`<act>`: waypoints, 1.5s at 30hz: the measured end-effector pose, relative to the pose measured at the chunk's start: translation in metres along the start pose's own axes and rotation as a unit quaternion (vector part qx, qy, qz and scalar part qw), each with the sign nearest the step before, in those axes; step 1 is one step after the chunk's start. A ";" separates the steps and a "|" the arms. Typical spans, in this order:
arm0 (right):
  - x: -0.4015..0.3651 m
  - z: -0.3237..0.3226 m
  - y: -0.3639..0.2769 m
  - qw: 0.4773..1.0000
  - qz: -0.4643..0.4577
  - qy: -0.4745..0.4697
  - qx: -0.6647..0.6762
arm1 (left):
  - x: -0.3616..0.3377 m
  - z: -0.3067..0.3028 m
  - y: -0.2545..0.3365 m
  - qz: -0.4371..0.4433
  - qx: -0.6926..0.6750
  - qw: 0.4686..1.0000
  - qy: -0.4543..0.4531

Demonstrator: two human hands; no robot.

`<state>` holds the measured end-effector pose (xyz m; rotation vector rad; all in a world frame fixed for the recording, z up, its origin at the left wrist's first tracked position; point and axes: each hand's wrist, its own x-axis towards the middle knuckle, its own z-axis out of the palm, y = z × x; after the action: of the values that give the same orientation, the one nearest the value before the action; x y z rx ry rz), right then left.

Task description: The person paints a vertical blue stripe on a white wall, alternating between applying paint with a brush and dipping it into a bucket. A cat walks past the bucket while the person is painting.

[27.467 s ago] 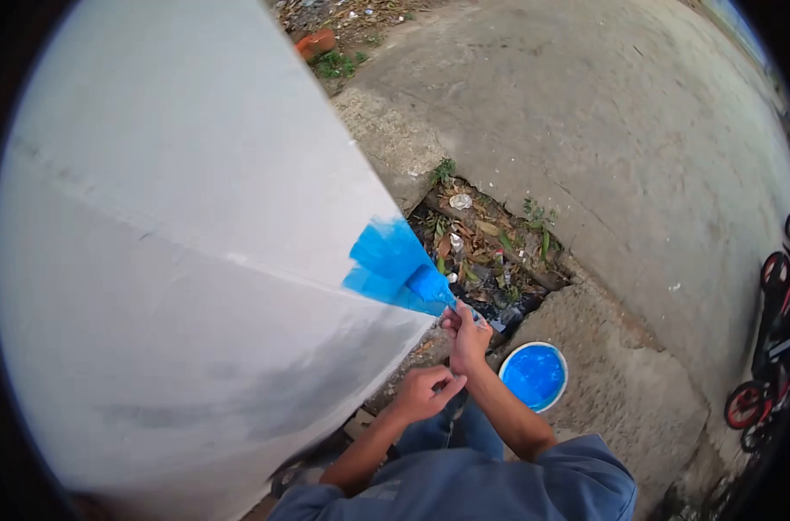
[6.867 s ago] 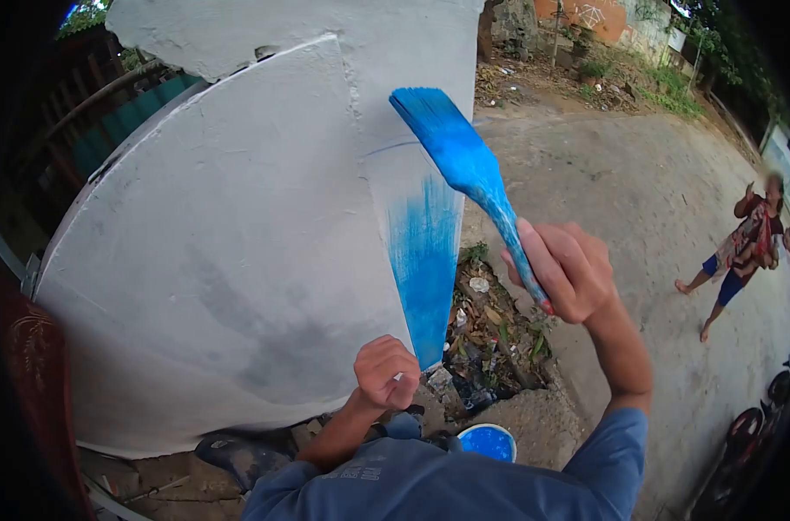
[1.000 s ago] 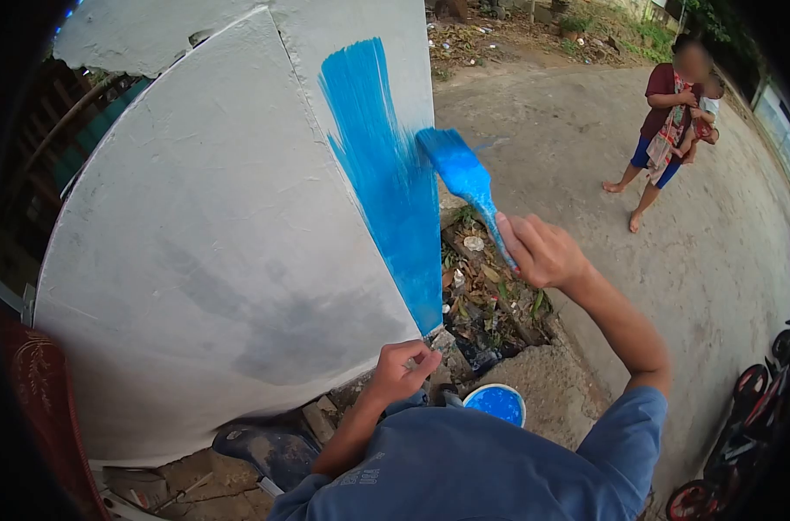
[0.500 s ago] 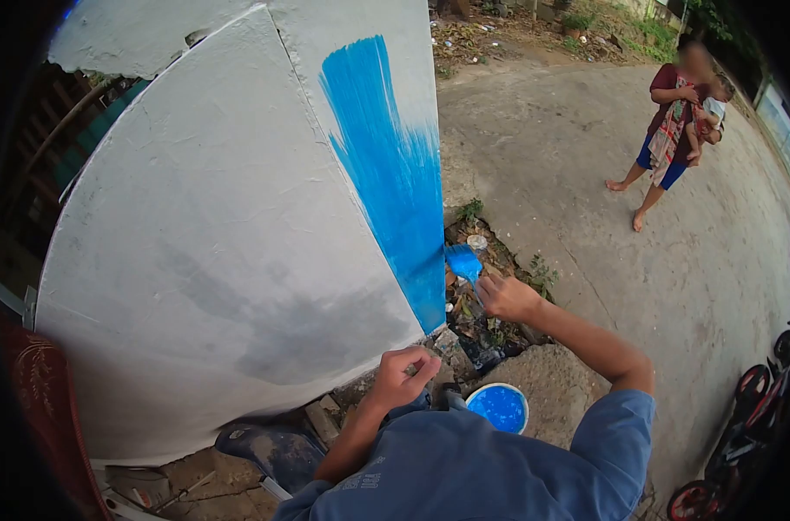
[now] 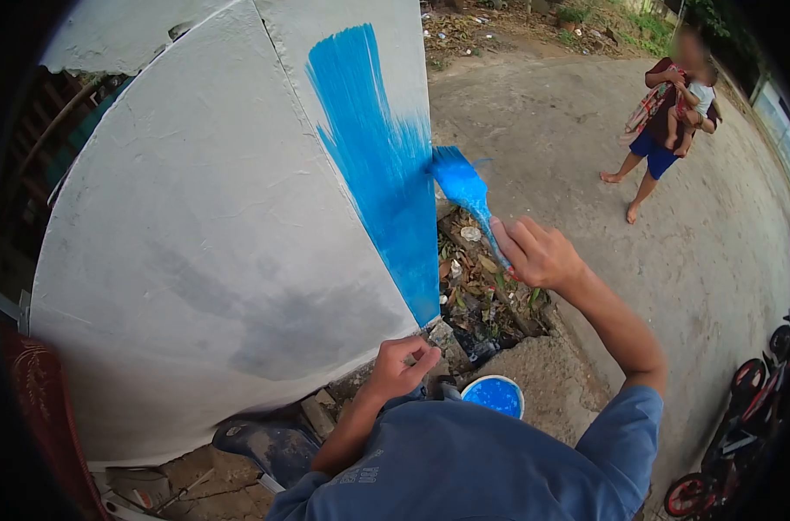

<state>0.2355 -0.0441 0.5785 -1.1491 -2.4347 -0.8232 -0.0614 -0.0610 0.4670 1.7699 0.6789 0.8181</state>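
My right hand grips the handle of a blue paintbrush, whose bristles press on the right edge of a white plastered wall. A tall streak of wet blue paint runs down that edge. My left hand is loosely curled near the wall's bottom corner, holding nothing I can see. Below my hands a round tub of blue paint sits on the ground.
A litter-filled gap lies beside the wall. A concrete road stretches to the right, where a person carrying a child stands. Red wheeled vehicles stand at the right edge. My foot rests on rubble at the bottom left.
My right hand has lifted the brush from low on the wall's edge back up to mid height. The person on the road has shifted slightly. My left hand stays put.
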 end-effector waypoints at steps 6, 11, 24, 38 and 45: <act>-0.018 0.033 -0.021 0.999 0.004 0.036 0.010 | 0.005 -0.001 -0.001 0.004 -0.005 1.000 0.003; -0.049 0.099 -0.056 0.998 0.001 -0.019 0.064 | 0.005 0.001 -0.001 -0.002 -0.007 1.000 -0.003; -0.022 0.093 -0.039 0.980 -0.042 -0.118 0.153 | 0.002 -0.003 0.003 -0.017 0.012 1.000 0.005; 0.089 -0.109 0.040 0.993 -0.095 0.071 -0.023 | 0.005 -0.006 0.011 -0.009 0.021 1.000 0.007; 0.097 -0.097 0.043 0.971 -0.093 0.207 -0.079 | 0.002 -0.003 0.014 -0.006 0.029 1.000 -0.004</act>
<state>0.2130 -0.0250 0.7197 -0.7110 -2.1750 -1.1987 -0.0613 -0.0621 0.4816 1.8197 0.7134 0.7901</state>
